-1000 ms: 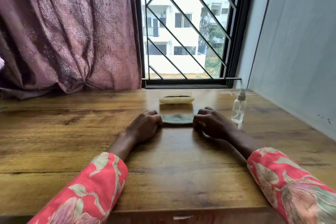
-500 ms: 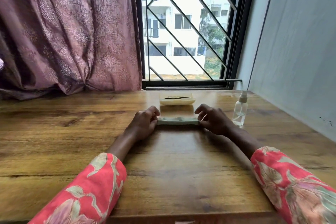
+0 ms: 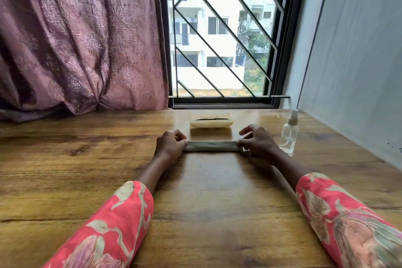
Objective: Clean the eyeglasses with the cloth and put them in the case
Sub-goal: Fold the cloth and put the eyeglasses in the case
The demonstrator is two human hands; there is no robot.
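So both hands are out on the brown wood-grain tabletop, each one at an end of a long, narrow grey-green folded cloth that's stretched flat between them. The left hand has its fingers curled in and pinches the left end of the cloth, knuckles toward the camera. The right hand pinches the right end with thumb and fingertip, while the other fingers arch up a bit above it. The cloth looks like it lies on or right at the wood, can't really tell if it's lifted at all. Just behind the cloth, toward the window, sits a pale yellow rectangular eyeglasses case, open side up, with something dark and thin lying inside it; too small to say for sure that's the glasses, though it could be the frame. Off to the right of the right hand, near it but not touching, stands a small clear plastic spray bottle with a whitish pump top, upright. Both forearms come in from the bottom corners wearing red floral-print sleeves. At the back there's a mauve patterned curtain on the left, and a black-framed window with a diagonal metal grille in the middle, apartment blocks outside. A plain grey wall runs along the right side.
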